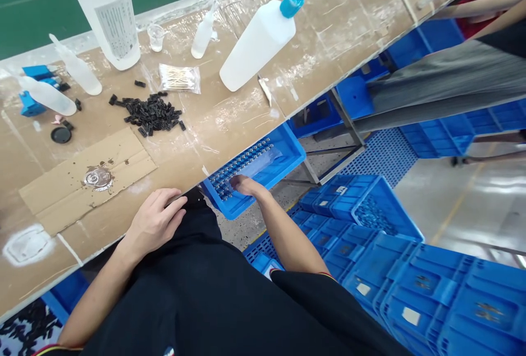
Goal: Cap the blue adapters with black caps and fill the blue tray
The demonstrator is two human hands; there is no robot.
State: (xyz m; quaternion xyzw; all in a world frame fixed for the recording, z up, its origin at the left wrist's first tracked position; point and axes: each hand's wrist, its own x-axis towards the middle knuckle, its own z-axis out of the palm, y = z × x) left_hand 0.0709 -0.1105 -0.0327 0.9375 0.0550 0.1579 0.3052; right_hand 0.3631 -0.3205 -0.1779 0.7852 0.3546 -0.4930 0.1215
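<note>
My left hand (155, 221) rests at the table's front edge with its fingers bent; whether it holds anything small does not show. Lower and to the right, my right hand (243, 185) reaches into a blue tray (235, 212) below the tabletop. Its fingertips are among rows of small metal-topped parts (246, 158), and what they grip, if anything, is hidden. A clear plastic sheet (263, 163) lies in the tray beside the rows. On the table sits a pile of small black parts (153, 114), and to its left a cardboard piece (123, 156) carries a wet brown patch (98, 178).
A large white bottle (119, 33), a blue-capped bottle (258, 44), small squeeze bottles (78, 71), a cup (156, 37) and bagged cotton swabs (179, 78) stand or lie on the table. Blue crates (435, 285) fill the lower right. Another person's grey-clothed leg (427, 85) is at right.
</note>
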